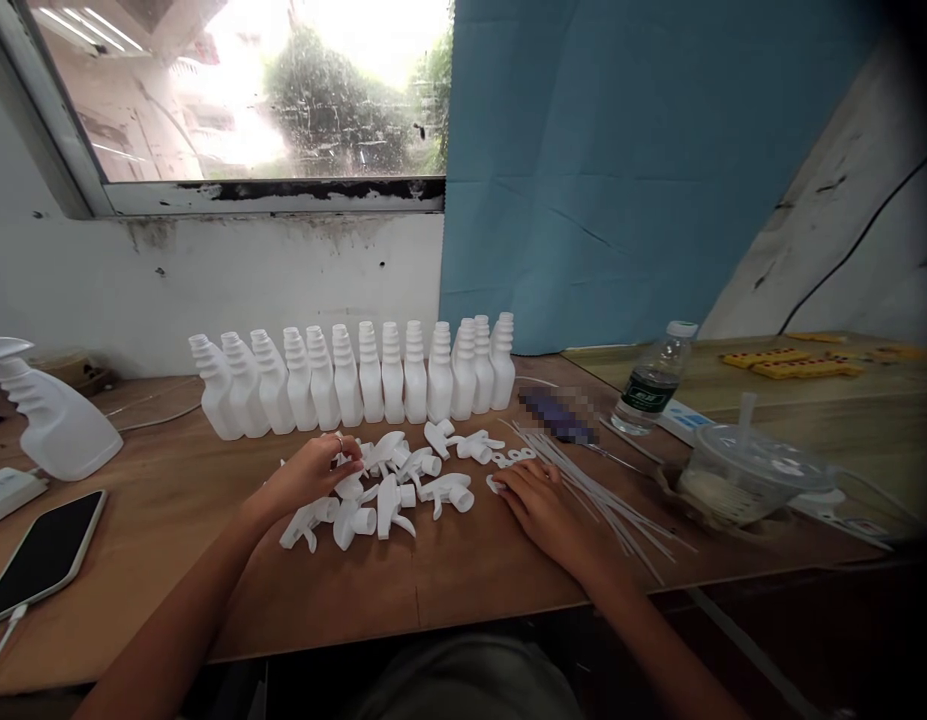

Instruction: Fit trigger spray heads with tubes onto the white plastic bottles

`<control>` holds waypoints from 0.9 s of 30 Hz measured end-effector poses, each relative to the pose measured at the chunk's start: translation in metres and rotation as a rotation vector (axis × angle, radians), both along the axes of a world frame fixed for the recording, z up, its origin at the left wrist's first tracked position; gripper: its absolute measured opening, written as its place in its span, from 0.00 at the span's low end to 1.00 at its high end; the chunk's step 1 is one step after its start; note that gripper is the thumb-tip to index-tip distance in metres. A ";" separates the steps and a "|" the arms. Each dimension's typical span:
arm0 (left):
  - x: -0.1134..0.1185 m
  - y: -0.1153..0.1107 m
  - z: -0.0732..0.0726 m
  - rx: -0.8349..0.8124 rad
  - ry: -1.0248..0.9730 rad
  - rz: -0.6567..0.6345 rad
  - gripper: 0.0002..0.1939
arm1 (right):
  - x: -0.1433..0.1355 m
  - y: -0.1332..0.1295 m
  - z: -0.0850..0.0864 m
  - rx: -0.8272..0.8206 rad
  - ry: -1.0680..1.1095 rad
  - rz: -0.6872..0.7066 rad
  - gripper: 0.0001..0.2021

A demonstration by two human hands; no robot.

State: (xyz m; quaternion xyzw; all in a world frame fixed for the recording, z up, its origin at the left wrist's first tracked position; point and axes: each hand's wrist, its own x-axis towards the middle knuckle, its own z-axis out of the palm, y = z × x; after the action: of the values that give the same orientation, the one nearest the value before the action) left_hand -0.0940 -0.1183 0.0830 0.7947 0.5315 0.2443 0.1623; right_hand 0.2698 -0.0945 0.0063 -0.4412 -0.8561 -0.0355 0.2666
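Observation:
A row of white bottles (348, 385) with open necks stands along the back of the brown table. In front of them lies a loose pile of white spray heads (392, 505). My left hand (313, 475), with a ring on one finger, reaches over the pile's left side; its fingers are bent, and whether they grip a spray head is hidden. On the right, my right hand (539, 505) lies over the table with fingertips at a small white piece (495, 483), beside several small white rings (514, 456). Thin white tubes (605, 490) lie fanned out to its right.
At the far left are an assembled spray bottle (65, 425), a power strip (9, 492) and a phone (43, 555) on its cable. A water bottle (650, 385), a lidded plastic cup (740, 480) and a purple, partly blurred object (557, 412) sit at the right.

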 end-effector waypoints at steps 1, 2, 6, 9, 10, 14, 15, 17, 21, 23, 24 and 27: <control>0.002 -0.004 0.004 -0.020 -0.016 0.025 0.14 | 0.000 0.000 0.000 0.000 0.007 -0.004 0.13; 0.005 -0.010 0.009 -0.029 -0.041 0.053 0.14 | 0.000 0.000 -0.001 0.000 0.011 -0.008 0.14; 0.027 -0.044 0.018 0.218 -0.144 0.023 0.09 | -0.001 -0.003 0.000 -0.020 -0.006 0.014 0.15; 0.052 -0.071 0.008 0.425 -0.188 -0.150 0.06 | 0.000 -0.003 -0.001 -0.045 -0.028 0.037 0.16; 0.061 -0.077 0.001 0.447 -0.192 -0.199 0.06 | 0.000 -0.002 -0.001 -0.047 -0.028 0.035 0.16; 0.087 -0.084 -0.030 0.465 -0.142 -0.248 0.08 | 0.000 0.001 -0.001 -0.018 0.023 0.031 0.14; 0.091 -0.083 -0.037 0.457 -0.126 -0.228 0.08 | 0.000 0.001 0.001 -0.004 0.053 0.036 0.14; 0.093 -0.078 -0.049 0.405 -0.115 -0.167 0.09 | -0.003 -0.002 0.006 0.026 0.155 0.063 0.12; 0.093 -0.074 -0.059 0.231 -0.162 -0.009 0.14 | -0.017 -0.018 0.016 0.061 0.442 0.185 0.06; 0.094 -0.074 -0.057 0.121 -0.187 0.078 0.15 | -0.028 -0.030 0.021 0.069 0.531 0.281 0.06; 0.095 -0.074 -0.056 0.061 -0.206 0.113 0.15 | -0.035 -0.035 0.023 0.071 0.554 0.332 0.07; 0.097 -0.076 -0.048 -0.090 -0.295 0.136 0.17 | -0.055 -0.049 0.026 0.057 0.570 0.474 0.10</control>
State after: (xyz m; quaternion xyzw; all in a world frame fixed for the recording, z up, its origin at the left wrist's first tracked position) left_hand 0.0027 -0.1942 0.0350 0.7042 0.5650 0.3446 0.2570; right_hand 0.2151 -0.1436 0.0325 -0.2151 -0.8246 0.1277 0.5073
